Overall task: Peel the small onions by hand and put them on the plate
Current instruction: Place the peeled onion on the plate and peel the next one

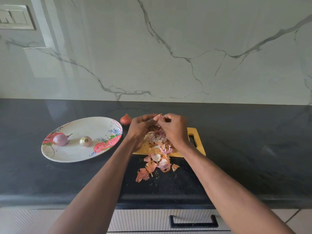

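Note:
My left hand (141,128) and my right hand (173,128) meet above the wooden cutting board (199,146), both gripping a small onion (158,118) that is mostly hidden between my fingers; a bit of pale skin sticks up from it. A floral oval plate (81,156) lies to the left with two peeled onions on it, a purple one (60,139) and a paler one (85,141). One unpeeled reddish onion (125,119) sits on the counter between plate and hands.
A heap of onion skins (157,157) spills from the board onto the black counter (253,149) toward its front edge. A marble wall rises behind. A drawer with a black handle (193,222) is below the counter.

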